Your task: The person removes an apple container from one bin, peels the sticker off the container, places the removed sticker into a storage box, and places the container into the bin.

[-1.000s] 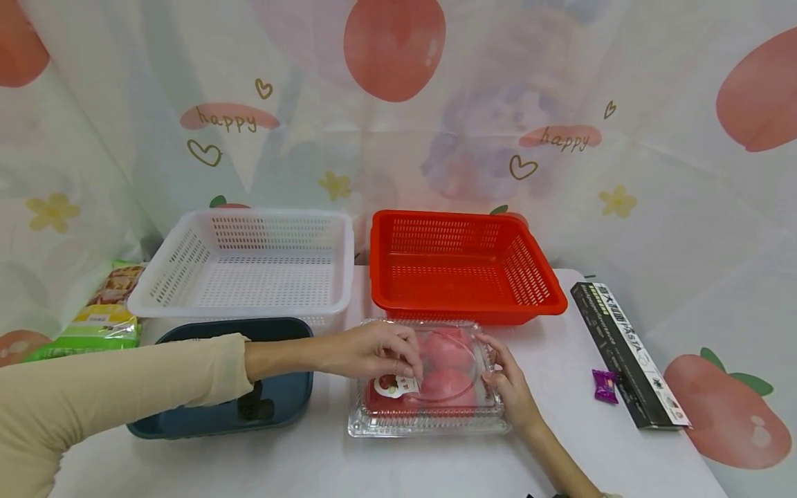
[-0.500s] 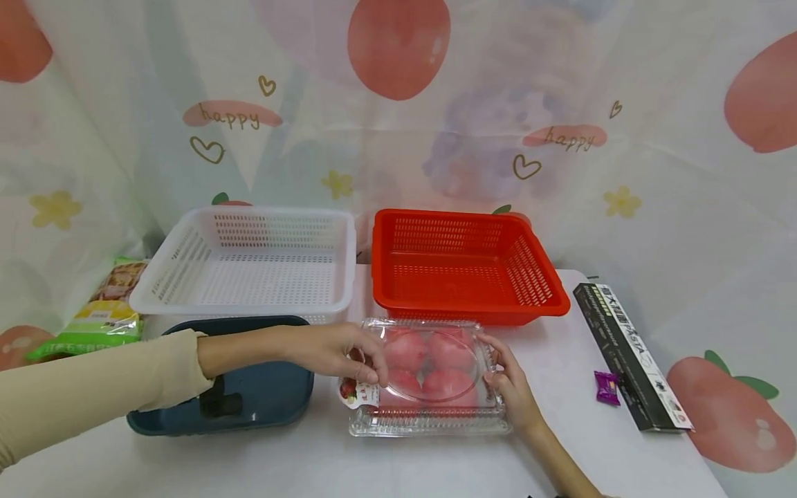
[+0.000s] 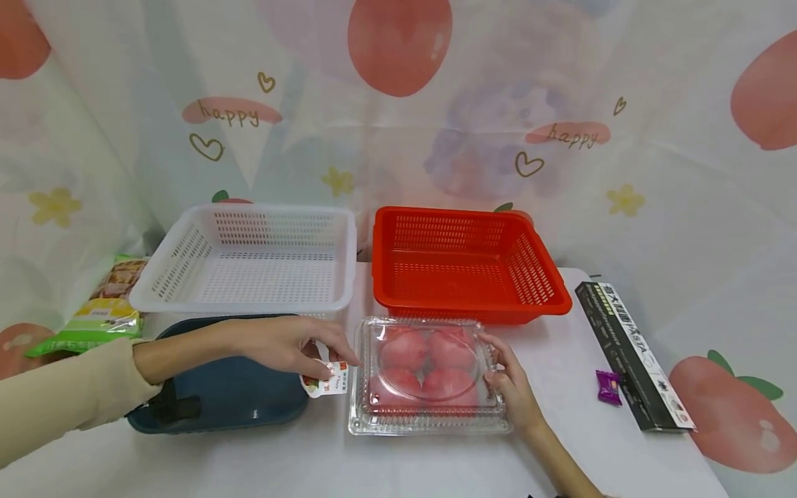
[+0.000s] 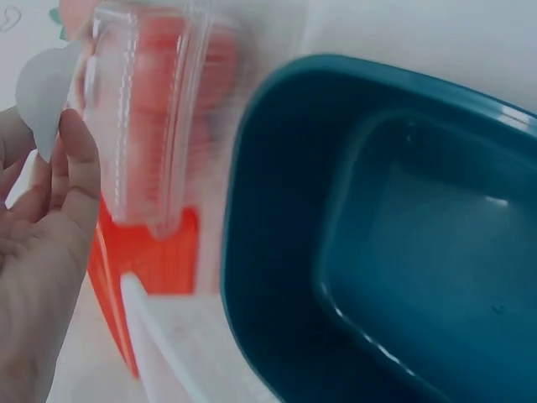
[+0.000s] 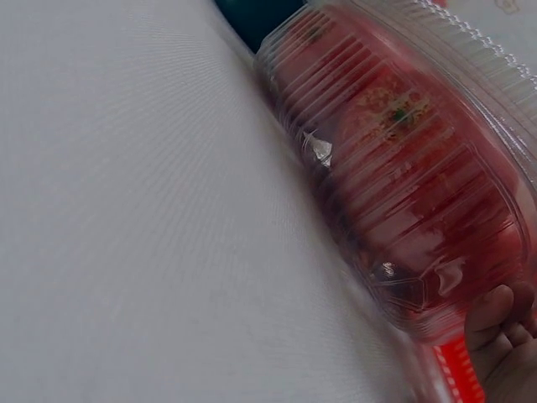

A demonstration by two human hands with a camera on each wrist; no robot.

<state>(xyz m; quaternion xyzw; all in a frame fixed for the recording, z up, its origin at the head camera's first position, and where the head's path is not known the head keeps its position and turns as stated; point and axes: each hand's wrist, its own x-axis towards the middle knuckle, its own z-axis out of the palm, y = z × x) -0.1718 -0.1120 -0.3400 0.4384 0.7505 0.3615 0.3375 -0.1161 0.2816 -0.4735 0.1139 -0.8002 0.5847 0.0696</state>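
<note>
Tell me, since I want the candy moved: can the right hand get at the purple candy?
Probably yes: the purple candy lies on bare table beside the right hand, with nothing between them, though that hand now touches the clear tomato box.

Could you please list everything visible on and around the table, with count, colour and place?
Clamshell box of tomatoes: one, clear, four red, front centre.
Label sticker: one, white, left of box.
Basin: one, dark blue, front left.
Basket: one, white, back left.
Basket: one, red, back right.
Snack bag: one, green-yellow, far left.
Pasta box: one, black, right.
Candy: one, purple, beside pasta box.
Left hand: pinches sticker.
Right hand: rests on box's right edge.
</note>
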